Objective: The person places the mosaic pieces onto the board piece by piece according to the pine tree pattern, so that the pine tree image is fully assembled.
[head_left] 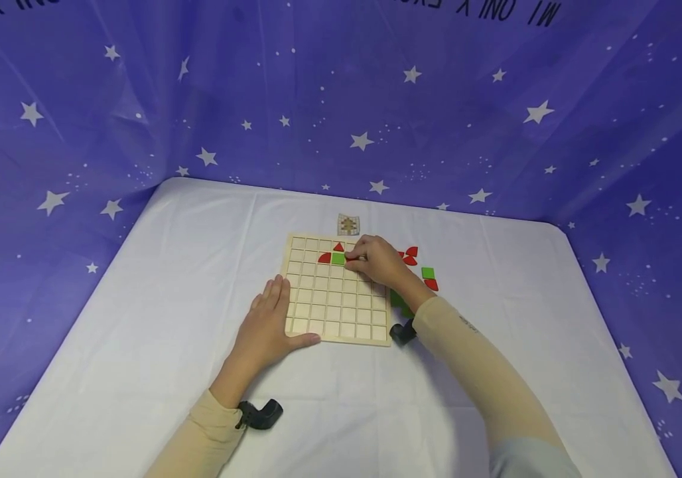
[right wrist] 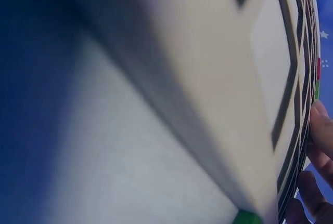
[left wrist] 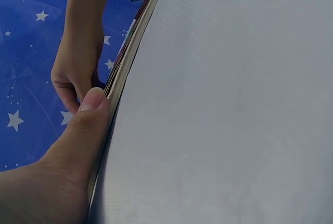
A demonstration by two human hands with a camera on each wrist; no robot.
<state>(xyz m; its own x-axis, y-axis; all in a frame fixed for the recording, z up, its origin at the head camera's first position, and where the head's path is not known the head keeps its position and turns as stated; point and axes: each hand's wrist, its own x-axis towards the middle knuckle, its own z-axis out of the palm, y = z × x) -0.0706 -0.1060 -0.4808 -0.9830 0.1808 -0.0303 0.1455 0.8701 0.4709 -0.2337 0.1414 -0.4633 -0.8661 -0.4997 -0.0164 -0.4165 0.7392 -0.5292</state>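
A square wooden grid board [head_left: 311,336] lies on the table. In its upper rows sit a red triangle [head_left: 338,247], a red quarter-circle [head_left: 324,258] and a green square [head_left: 338,259]. My right hand [head_left: 379,259] pinches a red piece [head_left: 349,256] at the cell right of that green square; the fingers mostly cover its shape. My left hand [head_left: 265,325] rests along the board's lower left corner, fingers extended on the left side and thumb by the near edge. In the left wrist view, the left thumb [left wrist: 86,122] presses the board's side.
Beyond the board lies a small picture card [head_left: 349,224]. Right of the board are loose red pieces [head_left: 410,260], a green square [head_left: 428,273], another red piece [head_left: 431,285] and green pieces [head_left: 399,302] partly behind the right forearm. A starry blue curtain [head_left: 293,99] surrounds the white-covered table [head_left: 198,265].
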